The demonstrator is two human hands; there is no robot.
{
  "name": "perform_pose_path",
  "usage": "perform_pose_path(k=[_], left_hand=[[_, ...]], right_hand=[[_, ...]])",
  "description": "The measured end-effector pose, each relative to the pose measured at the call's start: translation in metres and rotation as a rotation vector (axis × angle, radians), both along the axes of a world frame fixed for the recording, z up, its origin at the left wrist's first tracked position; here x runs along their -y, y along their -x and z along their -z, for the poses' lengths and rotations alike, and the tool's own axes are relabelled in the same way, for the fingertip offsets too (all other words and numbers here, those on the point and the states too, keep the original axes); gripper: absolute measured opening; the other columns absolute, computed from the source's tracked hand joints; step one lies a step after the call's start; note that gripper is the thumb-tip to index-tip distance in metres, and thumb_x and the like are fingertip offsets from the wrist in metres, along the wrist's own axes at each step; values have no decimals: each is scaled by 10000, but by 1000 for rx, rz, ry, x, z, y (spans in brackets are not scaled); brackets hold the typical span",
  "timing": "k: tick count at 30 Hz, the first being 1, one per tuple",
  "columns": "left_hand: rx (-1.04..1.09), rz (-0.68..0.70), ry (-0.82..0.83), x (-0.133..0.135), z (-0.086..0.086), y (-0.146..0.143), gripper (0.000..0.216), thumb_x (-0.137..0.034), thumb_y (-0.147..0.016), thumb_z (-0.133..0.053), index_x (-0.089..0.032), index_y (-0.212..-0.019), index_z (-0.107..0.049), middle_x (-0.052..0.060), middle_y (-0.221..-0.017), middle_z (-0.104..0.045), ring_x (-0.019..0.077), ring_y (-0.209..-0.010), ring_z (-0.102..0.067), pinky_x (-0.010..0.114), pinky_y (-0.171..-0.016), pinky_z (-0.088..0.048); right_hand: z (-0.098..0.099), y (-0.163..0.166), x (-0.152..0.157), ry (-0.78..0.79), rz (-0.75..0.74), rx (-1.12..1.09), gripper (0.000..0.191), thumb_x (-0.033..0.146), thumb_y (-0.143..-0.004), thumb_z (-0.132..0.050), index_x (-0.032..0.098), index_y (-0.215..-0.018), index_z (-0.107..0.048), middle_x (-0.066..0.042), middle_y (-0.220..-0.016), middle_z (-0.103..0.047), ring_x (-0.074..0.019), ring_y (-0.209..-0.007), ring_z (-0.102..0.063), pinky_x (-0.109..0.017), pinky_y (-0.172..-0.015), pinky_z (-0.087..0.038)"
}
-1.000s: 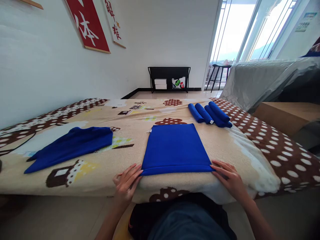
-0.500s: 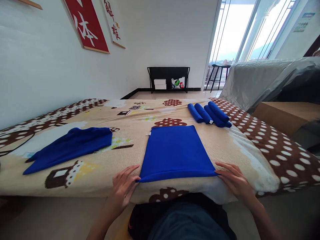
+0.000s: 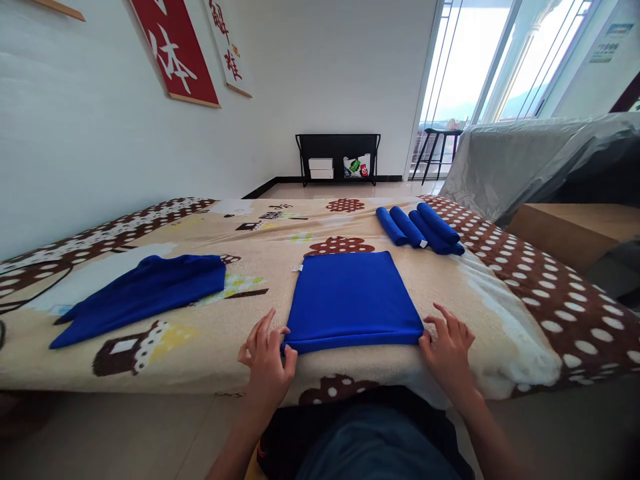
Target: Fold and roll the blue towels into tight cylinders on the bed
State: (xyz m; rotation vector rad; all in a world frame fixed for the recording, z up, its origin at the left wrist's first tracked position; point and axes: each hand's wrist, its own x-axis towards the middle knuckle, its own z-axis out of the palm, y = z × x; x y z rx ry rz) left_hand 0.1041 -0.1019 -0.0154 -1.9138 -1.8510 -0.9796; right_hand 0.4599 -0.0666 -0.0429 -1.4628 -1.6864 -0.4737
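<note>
Blue towel (image 3: 353,297) lies folded flat at the bed's (image 3: 500,313) near edge. Left hand (image 3: 267,363) and right hand (image 3: 449,348) fingers pinch its near corners, the hem apparently turned over. Rolling it straight calls for even pushing.

Your left hand (image 3: 267,360) and right hand (image 3: 449,345) lie palms down, fingers loosely spread and pointing forward. Both thumbs turn inward, and your forearms run back toward your body.

Blue towel (image 3: 353,297), left hand (image 3: 267,363), right hand (image 3: 447,347) touching corners
</note>
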Motion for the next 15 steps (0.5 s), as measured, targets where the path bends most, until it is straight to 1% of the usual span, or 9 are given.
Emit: perform_pose_path(k=[1,2,4,7,9,11,12,15], left_hand=[[-18,-5,-36,0,-1,-6,227,-83,-861,-487,-198,-1025,-593,141,-1492,-467,334,-1357,-417,548,-1061,-307],[-39,3,-70,-1,-1,-13,254,-63,-860,-486,-198,-1042,-599,139,-1474,-486,329,-1342,-433,540,-1064,-306],[-80,67,-124,-2,-2,-29,273,-46,-868,-486,-199,-1052,-617,137,-1425,-527,318,-1292,-474,520,-1054,-318],[-134,265,-133,-5,-2,-55,276,-62,-893,-481,-194,-1088,-624,134,-1317,-591,290,-1198,-533,467,-1016,-360],[-155,394,-92,-7,-2,-69,295,-83,-913,-464,-186,-1149,-608,128,-1230,-625,269,-1149,-556,434,-995,-385],[-159,466,-51,-9,-5,-76,299,-114,-935,-455,-173,-1199,-582,121,-1152,-643,255,-1097,-571,420,-979,-403],[-160,485,-33,-10,-7,-78,290,-133,-945,-456,-166,-1209,-573,118,-1122,-645,251,-1067,-576,416,-964,-413],[-199,524,3,-13,-13,-76,247,-180,-965,-463,-159,-1187,-571,106,-1057,-646,242,-977,-576,403,-898,-435]], right_hand=[[0,9,1,-37,12,-4,141,168,-883,-535,192,-986,-629,-110,-1309,-601,-287,-1134,-538,-486,-974,-344],[-1,19,3,-65,-6,-6,153,139,-887,-531,195,-986,-633,-103,-1274,-617,-275,-1107,-545,-471,-964,-349],[-2,41,9,-89,-123,-5,181,102,-906,-517,204,-994,-637,-86,-1195,-646,-248,-1067,-557,-441,-949,-353],[-9,72,15,-56,-355,-24,188,128,-952,-508,213,-1073,-624,-68,-1114,-667,-221,-1047,-573,-415,-947,-349],[-15,85,16,4,-442,-47,204,172,-982,-496,219,-1149,-604,-65,-1084,-671,-211,-1024,-579,-405,-942,-352],[-22,91,15,86,-474,-48,210,218,-1003,-479,219,-1180,-591,-69,-1054,-666,-208,-987,-576,-399,-926,-360],[-24,91,14,124,-477,-37,196,244,-1009,-476,216,-1162,-595,-70,-1031,-661,-209,-965,-570,-394,-910,-364],[-30,88,10,198,-460,37,179,332,-1012,-490,201,-1002,-612,-66,-937,-635,-211,-893,-537,-369,-841,-366]])
